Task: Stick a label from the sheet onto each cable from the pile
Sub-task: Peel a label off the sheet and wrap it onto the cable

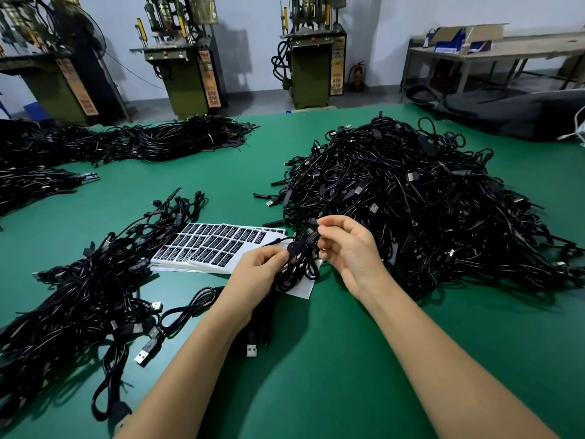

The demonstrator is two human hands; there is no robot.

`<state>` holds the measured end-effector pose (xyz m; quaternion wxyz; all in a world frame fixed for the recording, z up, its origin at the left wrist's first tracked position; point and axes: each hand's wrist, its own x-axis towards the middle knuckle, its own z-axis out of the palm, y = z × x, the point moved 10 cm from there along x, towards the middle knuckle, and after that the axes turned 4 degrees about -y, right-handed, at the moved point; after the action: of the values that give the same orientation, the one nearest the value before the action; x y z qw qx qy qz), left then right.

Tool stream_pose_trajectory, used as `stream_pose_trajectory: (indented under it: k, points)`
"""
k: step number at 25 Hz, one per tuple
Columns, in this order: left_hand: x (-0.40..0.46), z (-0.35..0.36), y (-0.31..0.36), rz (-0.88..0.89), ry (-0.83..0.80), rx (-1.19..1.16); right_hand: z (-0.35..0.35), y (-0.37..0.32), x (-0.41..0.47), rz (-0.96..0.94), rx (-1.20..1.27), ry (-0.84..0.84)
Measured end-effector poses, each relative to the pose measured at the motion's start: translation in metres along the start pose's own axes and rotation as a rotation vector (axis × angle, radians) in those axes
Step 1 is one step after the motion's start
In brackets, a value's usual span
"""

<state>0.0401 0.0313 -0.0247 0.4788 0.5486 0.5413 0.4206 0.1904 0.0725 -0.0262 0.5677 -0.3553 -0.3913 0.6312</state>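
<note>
**Both hands on one cable above the label sheet**

At the far left of the green table (316, 359), a spread of black cables (72, 299) lies fanned out, several USB plugs showing at its near edge. Further back on the left, more bundled cables (177, 137) rest near the table's far edge, with three green machines (190, 74) standing on the floor behind them.

Moving towards the middle, the label sheet (209, 245) lies flat on a thin stack of similar sheets, its rows of small black labels facing up; part of it is hidden by the hands.

The left hand (259, 264) is curled, its thumb and fingers pinching a coiled black cable (297, 264) held just above the near right corner of the sheets. A USB plug (251, 350) of a cable lies on the table under the left forearm.

The right hand (345, 245) has thumb and forefinger pressed together on a small dark piece at the top of the same cable; whether that piece is a label, I cannot tell.

To the right, touching nothing in the hands, the large pile (411, 198) of tangled black cables rises from the table. Beyond it, a workbench (493, 55) carries cardboard boxes.
</note>
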Motion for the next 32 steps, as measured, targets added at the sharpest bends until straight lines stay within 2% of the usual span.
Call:
stream_pose_trajectory:
  k: [5,9,17,32]
  points:
    - [0.002,0.000,-0.007,-0.046,0.002,-0.047,0.021,-0.009,-0.011,-0.181,-0.289,0.011]
    - [0.006,-0.004,-0.015,-0.073,0.005,-0.048,0.031,-0.011,-0.020,-0.278,-0.328,0.031]
    - [0.009,-0.004,-0.019,-0.054,-0.114,-0.201,0.021,-0.004,-0.019,-0.212,-0.325,0.120]
    - [0.007,-0.006,-0.018,-0.035,-0.057,-0.126,0.020,-0.002,-0.015,-0.206,-0.380,0.091]
